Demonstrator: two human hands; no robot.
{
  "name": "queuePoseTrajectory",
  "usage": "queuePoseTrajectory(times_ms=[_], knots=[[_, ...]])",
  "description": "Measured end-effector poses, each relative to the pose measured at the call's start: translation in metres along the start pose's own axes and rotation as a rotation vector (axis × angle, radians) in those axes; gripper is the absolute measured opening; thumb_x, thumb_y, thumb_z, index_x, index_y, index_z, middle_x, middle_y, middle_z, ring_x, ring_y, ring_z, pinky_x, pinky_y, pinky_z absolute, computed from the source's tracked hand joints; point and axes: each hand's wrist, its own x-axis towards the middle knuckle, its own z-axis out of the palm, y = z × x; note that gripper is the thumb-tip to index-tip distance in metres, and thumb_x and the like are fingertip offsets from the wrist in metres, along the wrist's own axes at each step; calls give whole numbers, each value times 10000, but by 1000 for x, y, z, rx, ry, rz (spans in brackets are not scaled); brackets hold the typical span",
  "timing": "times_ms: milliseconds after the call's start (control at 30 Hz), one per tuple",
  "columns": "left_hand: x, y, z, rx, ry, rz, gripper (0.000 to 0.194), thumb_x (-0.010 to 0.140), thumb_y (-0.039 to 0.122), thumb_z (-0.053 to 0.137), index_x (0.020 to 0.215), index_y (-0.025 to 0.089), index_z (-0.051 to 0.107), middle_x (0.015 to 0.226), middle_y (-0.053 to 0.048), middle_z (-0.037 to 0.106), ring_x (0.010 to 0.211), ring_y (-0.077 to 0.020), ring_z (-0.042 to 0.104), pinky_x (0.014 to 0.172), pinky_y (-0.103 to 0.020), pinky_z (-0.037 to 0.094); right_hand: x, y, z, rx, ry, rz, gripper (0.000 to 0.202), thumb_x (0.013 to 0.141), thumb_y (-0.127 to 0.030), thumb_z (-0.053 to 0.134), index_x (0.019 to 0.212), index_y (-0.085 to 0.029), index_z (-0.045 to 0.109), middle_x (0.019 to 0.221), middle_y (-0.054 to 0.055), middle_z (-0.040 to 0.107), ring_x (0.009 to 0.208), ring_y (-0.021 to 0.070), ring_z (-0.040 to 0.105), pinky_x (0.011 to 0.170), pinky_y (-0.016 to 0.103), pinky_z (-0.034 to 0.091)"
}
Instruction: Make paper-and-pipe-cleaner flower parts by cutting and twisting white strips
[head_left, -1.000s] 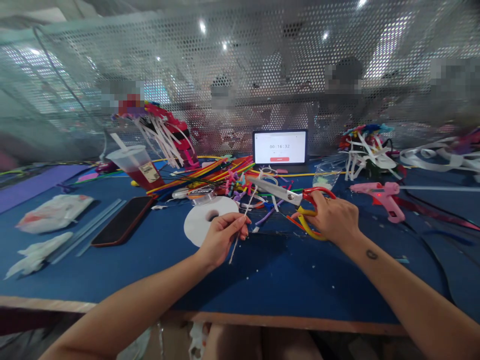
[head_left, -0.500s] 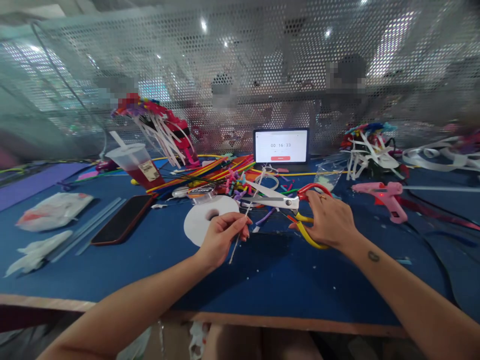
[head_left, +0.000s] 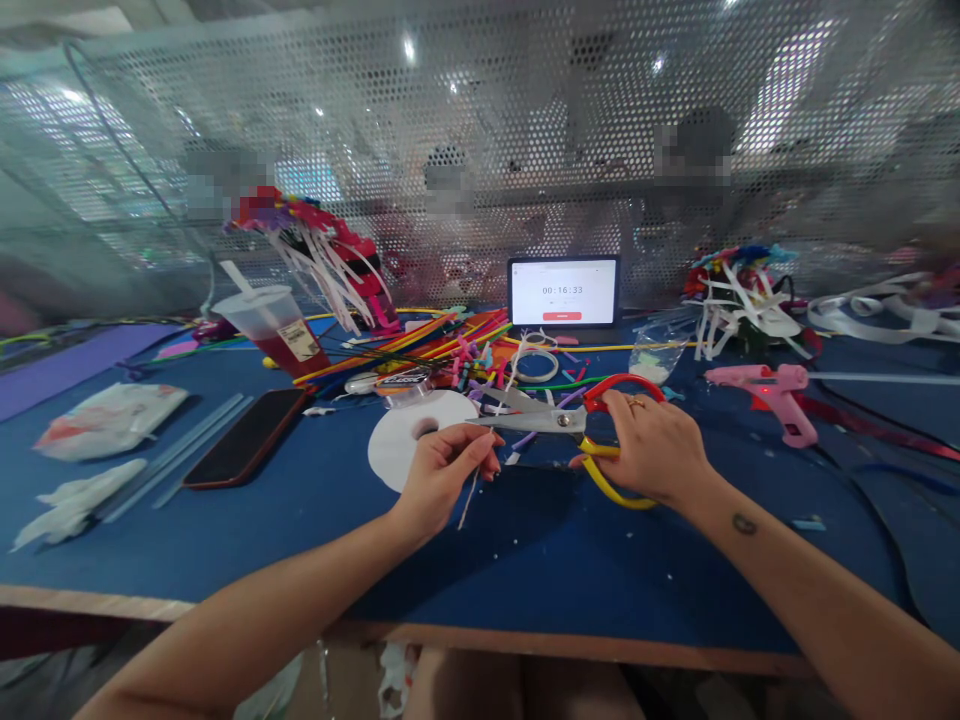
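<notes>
My left hand [head_left: 450, 468] pinches a thin white string [head_left: 468, 503]; one end hangs below the fingers and the rest runs up toward the pile behind. My right hand [head_left: 651, 440] is closed around the handles of a pair of scissors [head_left: 564, 421], one loop red and the other yellow. The blades are parted and point left, at the string just above my left fingertips. Whether they touch the string, I cannot tell. Under and behind my left hand lies a flat white ring-shaped roll [head_left: 397, 440].
Colourful pipe cleaners [head_left: 480, 345] lie heaped before a tablet [head_left: 564, 292] showing a timer. A drink cup [head_left: 270, 328] and phone [head_left: 246, 440] are at left. On the right sit a pink glue gun [head_left: 780, 392] and a ribboned bundle [head_left: 742, 300].
The scissors have moved slightly down and left, closer to my left fingers, and their blades are less widely parted. My left hand stays in place with the string.
</notes>
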Motion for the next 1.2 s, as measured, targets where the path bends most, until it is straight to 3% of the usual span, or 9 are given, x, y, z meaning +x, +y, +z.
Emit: queuePoseTrajectory(times_ms=[167, 367, 500, 633, 867, 1200], knots=[[-1, 3, 1, -7, -27, -23, 178, 718, 302, 661, 745, 127, 671, 556, -12, 608, 495, -70, 522, 487, -180, 421, 1, 2, 0, -95, 73, -31, 632, 788, -667, 313, 886, -107, 589, 595, 75, 605, 574, 185, 554, 538, 271, 263], [-1, 5, 2, -41, -19, -47, 174, 706, 298, 673, 738, 127, 671, 549, -6, 601, 492, -61, 512, 487, -171, 411, 0, 2, -2, -97, 59, -86, 584, 837, -619, 294, 809, -124, 601, 499, 53, 578, 490, 146, 517, 504, 254, 216], [0, 7, 3, -66, -9, -52, 177, 702, 293, 677, 731, 119, 667, 541, -4, 589, 481, -55, 499, 484, -170, 398, -3, 2, 1, 11, -5, 20, 545, 826, -613, 309, 888, -146, 583, 510, 38, 591, 456, 150, 515, 484, 250, 178], [0, 8, 3, -92, -7, -68, 177, 705, 290, 674, 737, 117, 665, 542, -3, 582, 483, -55, 494, 487, -173, 389, -1, 4, 0, 109, -67, 129, 512, 770, -609, 391, 968, -158, 532, 588, 37, 620, 501, 175, 545, 488, 248, 189], [0, 10, 4, -160, -9, -79, 219, 685, 320, 688, 734, 110, 652, 534, -4, 570, 492, -61, 487, 491, -180, 386, 1, 4, 1, 117, -111, 18, 557, 743, -590, 421, 1031, -119, 488, 788, 104, 638, 750, 237, 583, 599, 290, 320], [1, 3, 1, -211, -30, -87, 168, 676, 265, 686, 744, 115, 649, 532, -8, 584, 492, -65, 494, 499, -186, 392, 0, -3, 3, 24, -60, -47, 639, 759, -646, 366, 1021, -88, 534, 782, 120, 640, 714, 230, 578, 620, 294, 317]])
